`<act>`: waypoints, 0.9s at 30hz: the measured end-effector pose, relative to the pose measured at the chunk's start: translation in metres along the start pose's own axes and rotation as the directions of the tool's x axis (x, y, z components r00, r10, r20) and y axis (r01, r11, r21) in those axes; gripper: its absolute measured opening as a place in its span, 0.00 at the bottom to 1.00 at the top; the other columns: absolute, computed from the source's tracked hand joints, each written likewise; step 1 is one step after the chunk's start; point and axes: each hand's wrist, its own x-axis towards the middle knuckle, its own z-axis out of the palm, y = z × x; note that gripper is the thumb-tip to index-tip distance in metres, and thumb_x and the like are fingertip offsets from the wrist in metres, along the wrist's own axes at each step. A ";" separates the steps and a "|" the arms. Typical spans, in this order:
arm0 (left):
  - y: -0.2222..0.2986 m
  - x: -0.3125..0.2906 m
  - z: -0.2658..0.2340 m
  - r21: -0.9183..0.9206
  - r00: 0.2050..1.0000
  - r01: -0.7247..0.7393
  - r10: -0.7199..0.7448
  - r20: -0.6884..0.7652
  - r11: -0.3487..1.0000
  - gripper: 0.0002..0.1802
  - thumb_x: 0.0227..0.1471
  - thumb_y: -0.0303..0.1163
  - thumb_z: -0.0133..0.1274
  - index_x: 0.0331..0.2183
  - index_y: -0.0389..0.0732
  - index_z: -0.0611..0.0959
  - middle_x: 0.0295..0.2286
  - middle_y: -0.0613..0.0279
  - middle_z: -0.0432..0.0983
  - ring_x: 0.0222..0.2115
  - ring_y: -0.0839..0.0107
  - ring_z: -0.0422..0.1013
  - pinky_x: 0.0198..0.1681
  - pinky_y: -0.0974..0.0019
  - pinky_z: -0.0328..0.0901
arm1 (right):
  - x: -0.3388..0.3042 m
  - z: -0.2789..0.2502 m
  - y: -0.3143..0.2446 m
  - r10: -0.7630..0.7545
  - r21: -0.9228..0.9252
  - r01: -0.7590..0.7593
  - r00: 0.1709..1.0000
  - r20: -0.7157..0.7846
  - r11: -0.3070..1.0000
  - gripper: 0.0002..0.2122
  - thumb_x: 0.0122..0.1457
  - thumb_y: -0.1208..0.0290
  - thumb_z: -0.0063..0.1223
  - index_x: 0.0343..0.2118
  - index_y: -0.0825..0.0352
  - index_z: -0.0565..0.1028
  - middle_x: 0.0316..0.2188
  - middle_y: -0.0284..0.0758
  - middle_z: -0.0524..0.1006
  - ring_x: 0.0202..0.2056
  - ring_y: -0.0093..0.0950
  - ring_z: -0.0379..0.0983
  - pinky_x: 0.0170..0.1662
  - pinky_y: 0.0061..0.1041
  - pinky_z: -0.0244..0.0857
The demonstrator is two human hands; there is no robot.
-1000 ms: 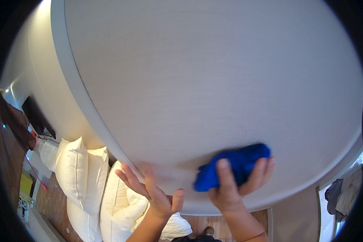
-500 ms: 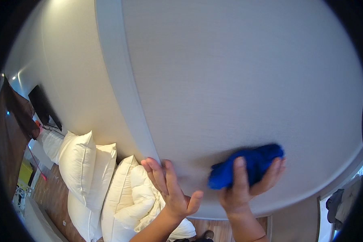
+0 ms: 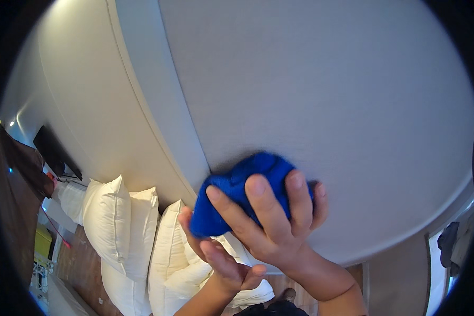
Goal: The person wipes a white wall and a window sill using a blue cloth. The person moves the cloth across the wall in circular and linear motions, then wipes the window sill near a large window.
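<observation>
My right hand (image 3: 279, 221) spreads its fingers over a crumpled blue cloth (image 3: 210, 213), pressing it against a broad grey, smooth panel (image 3: 342, 105). The cloth lies at the panel's left part, beside a pale vertical strip (image 3: 158, 79). My left hand (image 3: 224, 266) is just below and left of the cloth. Its thumb and fingers are apart, and nothing is seen in it. Part of the left fingers is hidden behind the cloth's lower left edge.
Several white pillows (image 3: 108, 221) and bunched white bedding (image 3: 189, 276) are piled at the lower left, on a wooden floor (image 3: 79, 268). Farther left are a dark screen (image 3: 55, 152) and a brown curtain (image 3: 18, 200). A shoe (image 3: 288, 294) shows at the bottom.
My right hand has swept the blue cloth left and slightly up across the panel, to the pale strip. My left hand has dropped a little lower. The view has shifted slightly.
</observation>
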 end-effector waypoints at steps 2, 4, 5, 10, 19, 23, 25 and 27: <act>-0.002 -0.004 0.000 0.053 1.000 -0.031 0.031 -0.003 0.998 0.47 0.62 0.58 0.39 0.67 0.35 0.47 0.65 0.31 0.35 0.66 0.33 0.36 0.66 0.34 0.35 | -0.018 0.001 -0.004 -0.004 -0.005 0.004 1.000 0.000 1.000 0.19 0.49 0.43 0.61 0.45 0.40 0.81 0.62 0.31 0.64 0.65 0.44 0.53 0.67 0.50 0.40; -0.003 -0.014 -0.003 0.059 0.998 -0.027 0.024 0.062 0.998 0.45 0.61 0.59 0.40 0.66 0.35 0.53 0.65 0.34 0.41 0.67 0.37 0.37 0.66 0.35 0.31 | -0.036 -0.001 -0.008 0.013 -0.019 -0.013 1.000 0.016 1.000 0.21 0.51 0.43 0.60 0.49 0.39 0.77 0.62 0.26 0.64 0.64 0.40 0.56 0.66 0.50 0.42; -0.006 -0.018 -0.002 0.061 0.996 -0.044 0.039 0.077 0.997 0.45 0.61 0.59 0.40 0.65 0.35 0.57 0.65 0.36 0.45 0.67 0.39 0.37 0.67 0.36 0.29 | -0.045 0.000 -0.010 0.034 -0.026 -0.033 0.999 0.018 0.999 0.25 0.53 0.44 0.59 0.54 0.40 0.72 0.61 0.21 0.66 0.63 0.37 0.58 0.65 0.49 0.43; -0.010 -0.052 0.005 0.115 0.996 -0.020 0.010 0.088 0.993 0.45 0.60 0.60 0.41 0.65 0.35 0.57 0.65 0.37 0.47 0.67 0.39 0.39 0.66 0.36 0.25 | -0.077 -0.004 -0.008 0.015 -0.083 -0.009 0.997 0.071 0.996 0.29 0.55 0.43 0.57 0.59 0.39 0.66 0.62 0.17 0.64 0.64 0.33 0.58 0.65 0.49 0.44; -0.021 -0.103 0.006 0.106 0.985 -0.026 0.007 0.175 0.994 0.45 0.59 0.59 0.43 0.66 0.37 0.56 0.66 0.41 0.46 0.68 0.42 0.39 0.66 0.36 0.21 | -0.135 0.001 -0.010 0.028 -0.096 -0.022 0.998 0.057 0.995 0.32 0.52 0.39 0.58 0.60 0.37 0.64 0.63 0.17 0.61 0.65 0.31 0.54 0.65 0.47 0.43; -0.014 -0.103 0.009 0.082 0.983 0.004 -0.019 0.180 0.997 0.45 0.59 0.59 0.43 0.66 0.38 0.55 0.66 0.38 0.44 0.68 0.40 0.37 0.66 0.36 0.20 | -0.142 -0.001 -0.014 0.077 -0.109 -0.067 0.994 0.082 0.992 0.31 0.52 0.38 0.59 0.59 0.36 0.64 0.64 0.17 0.60 0.66 0.33 0.53 0.64 0.49 0.43; -0.013 -0.097 0.014 0.040 0.987 0.001 -0.007 0.160 0.999 0.45 0.59 0.58 0.43 0.66 0.39 0.54 0.65 0.36 0.44 0.68 0.39 0.36 0.65 0.36 0.20 | -0.129 -0.006 -0.012 0.114 -0.129 -0.102 0.989 0.091 0.986 0.28 0.53 0.39 0.58 0.57 0.34 0.68 0.65 0.21 0.57 0.66 0.37 0.51 0.65 0.53 0.42; -0.014 -0.090 0.016 0.013 0.989 -0.040 0.038 0.141 0.999 0.46 0.60 0.59 0.42 0.67 0.41 0.51 0.65 0.34 0.43 0.67 0.38 0.35 0.65 0.36 0.19 | -0.114 -0.016 -0.001 0.123 -0.164 -0.102 0.985 0.125 0.981 0.24 0.54 0.42 0.58 0.55 0.33 0.71 0.67 0.30 0.52 0.67 0.45 0.47 0.65 0.56 0.42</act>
